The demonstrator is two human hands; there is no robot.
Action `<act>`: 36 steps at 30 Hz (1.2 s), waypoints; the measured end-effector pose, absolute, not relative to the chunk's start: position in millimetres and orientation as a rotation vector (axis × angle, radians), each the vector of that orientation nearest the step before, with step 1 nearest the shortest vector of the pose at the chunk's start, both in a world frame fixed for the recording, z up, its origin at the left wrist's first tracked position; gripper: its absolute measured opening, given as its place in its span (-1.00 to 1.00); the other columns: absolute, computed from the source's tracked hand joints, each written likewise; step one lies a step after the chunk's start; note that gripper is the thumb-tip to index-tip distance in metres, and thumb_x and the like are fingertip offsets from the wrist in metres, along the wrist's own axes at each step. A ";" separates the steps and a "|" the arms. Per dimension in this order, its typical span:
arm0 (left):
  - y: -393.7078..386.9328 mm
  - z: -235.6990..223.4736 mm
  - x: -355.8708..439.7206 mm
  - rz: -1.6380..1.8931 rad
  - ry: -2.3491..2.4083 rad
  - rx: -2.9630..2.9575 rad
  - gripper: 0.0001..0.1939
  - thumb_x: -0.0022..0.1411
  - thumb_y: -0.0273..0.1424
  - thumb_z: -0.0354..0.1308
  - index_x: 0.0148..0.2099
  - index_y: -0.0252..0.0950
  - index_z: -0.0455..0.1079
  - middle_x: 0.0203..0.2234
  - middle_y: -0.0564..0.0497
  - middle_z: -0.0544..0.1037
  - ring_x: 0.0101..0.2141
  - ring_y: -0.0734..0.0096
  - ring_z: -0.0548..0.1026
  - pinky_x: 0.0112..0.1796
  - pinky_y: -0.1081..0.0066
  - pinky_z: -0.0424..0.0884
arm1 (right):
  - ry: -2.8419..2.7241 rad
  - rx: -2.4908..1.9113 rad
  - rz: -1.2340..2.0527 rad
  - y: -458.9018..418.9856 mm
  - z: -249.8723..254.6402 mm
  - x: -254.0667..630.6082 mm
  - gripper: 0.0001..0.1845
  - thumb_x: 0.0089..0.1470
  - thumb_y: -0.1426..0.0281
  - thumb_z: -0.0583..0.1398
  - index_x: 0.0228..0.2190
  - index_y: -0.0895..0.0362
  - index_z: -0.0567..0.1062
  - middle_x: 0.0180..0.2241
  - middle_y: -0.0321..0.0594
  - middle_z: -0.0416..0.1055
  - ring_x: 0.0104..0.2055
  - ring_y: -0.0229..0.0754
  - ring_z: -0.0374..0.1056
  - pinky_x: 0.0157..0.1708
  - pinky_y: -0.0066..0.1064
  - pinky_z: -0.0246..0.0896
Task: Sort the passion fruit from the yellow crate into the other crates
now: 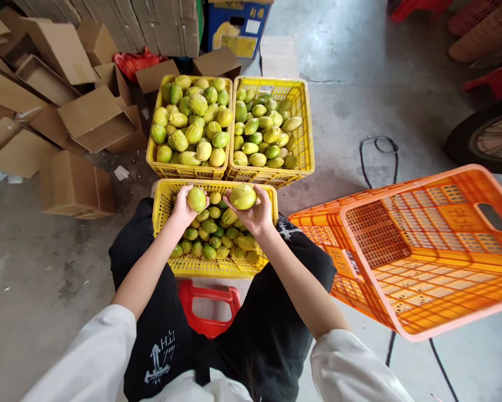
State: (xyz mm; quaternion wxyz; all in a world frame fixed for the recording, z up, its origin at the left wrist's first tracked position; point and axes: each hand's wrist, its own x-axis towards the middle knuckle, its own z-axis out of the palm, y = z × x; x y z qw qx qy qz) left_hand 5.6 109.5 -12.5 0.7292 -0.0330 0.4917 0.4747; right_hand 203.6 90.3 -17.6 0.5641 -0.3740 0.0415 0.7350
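Left hand (184, 210) and right hand (262, 216) each grasp a fruit (243, 196), probably firm, light, bruisable; best cupped around its middle.

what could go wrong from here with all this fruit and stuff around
The fruit cradled in the upturned right hand could roll off and bruise against those in the front crate. The far left crate is piled high, so a bump might spill some. The black cable on the floor near the orange crate might catch a foot.
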 end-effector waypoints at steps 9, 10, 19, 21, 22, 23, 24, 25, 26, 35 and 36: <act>111.3 -6.3 5.4 1.161 1.043 -0.002 -0.81 0.38 -0.38 0.12 -0.14 -0.33 0.54 -0.30 -0.13 0.67 -0.10 0.15 0.69 -0.08 0.30 0.63 | 0.037 -1.043 1.827 99.3 -20.4 218.0 -0.71 0.01 0.43 0.20 -0.16 0.03 0.47 -0.27 -0.21 0.65 -0.06 0.06 0.60 0.05 0.07 0.62; 110.8 -7.0 5.9 1.137 1.059 0.013 -0.85 0.39 -0.38 0.17 -0.18 -0.32 0.53 -0.32 -0.10 0.66 -0.18 0.21 0.69 -0.13 0.34 0.62 | 0.027 -1.090 1.844 99.0 -20.0 216.8 -0.74 0.04 0.44 0.20 -0.17 0.05 0.48 -0.28 -0.20 0.65 -0.09 0.04 0.60 0.01 0.02 0.64; 104.7 -1.1 5.9 1.126 1.030 0.040 -0.86 0.20 -0.56 0.41 -0.25 -0.34 0.51 -0.43 0.04 0.60 -0.41 0.49 0.60 -0.32 0.53 0.54 | -0.157 -1.212 2.034 85.8 -30.2 205.4 -0.81 0.14 0.31 0.37 -0.23 0.03 0.50 -0.29 -0.28 0.64 -0.24 -0.10 0.60 -0.27 -0.29 0.64; 106.6 2.8 4.4 1.106 1.057 0.004 -0.90 0.24 -0.54 0.37 -0.26 -0.33 0.49 -0.45 0.04 0.60 -0.41 0.48 0.60 -0.31 0.53 0.55 | -0.205 -1.158 2.006 85.3 -33.3 205.2 -0.82 0.12 0.29 0.35 -0.24 0.04 0.50 -0.28 -0.22 0.64 -0.12 0.00 0.63 -0.09 -0.14 0.66; 107.6 4.5 3.6 1.096 1.069 -0.012 -0.90 0.26 -0.53 0.35 -0.28 -0.33 0.48 -0.47 0.04 0.58 -0.43 0.50 0.59 -0.33 0.55 0.55 | -0.231 -1.139 1.993 85.8 -34.0 205.7 -0.81 0.12 0.27 0.34 -0.25 0.05 0.50 -0.27 -0.18 0.65 -0.06 0.06 0.63 -0.02 -0.08 0.65; 108.5 6.0 2.9 1.092 1.078 -0.025 -0.89 0.28 -0.53 0.33 -0.29 -0.33 0.46 -0.49 0.05 0.56 -0.47 0.52 0.57 -0.36 0.56 0.53 | -0.258 -1.125 1.978 86.6 -34.0 206.6 -0.80 0.11 0.24 0.35 -0.25 0.05 0.51 -0.26 -0.15 0.65 -0.01 0.10 0.63 0.03 -0.04 0.63; 109.2 7.3 2.1 1.089 1.083 -0.033 -0.88 0.29 -0.52 0.32 -0.30 -0.32 0.45 -0.52 0.07 0.54 -0.50 0.55 0.54 -0.39 0.58 0.51 | -0.287 -1.112 1.959 87.7 -33.3 208.0 -0.78 0.09 0.23 0.35 -0.26 0.05 0.51 -0.26 -0.13 0.66 0.02 0.13 0.62 0.06 -0.01 0.62; 109.6 8.4 1.3 1.087 1.084 -0.041 -0.87 0.30 -0.50 0.31 -0.31 -0.32 0.44 -0.53 0.07 0.53 -0.53 0.56 0.52 -0.42 0.59 0.49 | -0.315 -1.098 1.939 88.8 -31.9 209.8 -0.77 0.08 0.22 0.36 -0.25 0.04 0.51 -0.26 -0.13 0.66 0.05 0.15 0.61 0.09 0.01 0.60; 109.8 9.4 0.5 1.082 1.079 -0.050 -0.86 0.32 -0.45 0.31 -0.31 -0.32 0.44 -0.53 0.07 0.53 -0.53 0.54 0.52 -0.42 0.58 0.50 | -0.339 -1.083 1.919 90.0 -29.9 211.8 -0.76 0.06 0.22 0.37 -0.25 0.04 0.52 -0.25 -0.14 0.66 0.07 0.16 0.61 0.12 0.03 0.59; 108.5 11.9 -1.1 1.100 0.983 -0.126 -0.75 0.40 -0.33 0.05 -0.07 -0.34 0.51 -0.31 -0.17 0.66 -0.08 0.00 0.70 -0.09 0.13 0.66 | -0.388 -0.960 1.902 93.3 -16.5 218.5 -0.66 -0.03 0.20 0.32 -0.19 0.04 0.56 -0.08 -0.09 0.68 0.30 0.23 0.45 0.25 0.13 0.47; 108.8 11.4 -0.6 1.081 0.973 -0.103 -0.75 0.40 -0.34 0.06 -0.05 -0.33 0.51 -0.27 -0.18 0.67 -0.05 0.00 0.70 -0.07 0.14 0.66 | -0.385 -0.973 1.908 93.4 -17.4 217.5 -0.67 -0.02 0.19 0.33 -0.19 0.03 0.56 -0.08 -0.09 0.68 0.31 0.22 0.45 0.25 0.12 0.47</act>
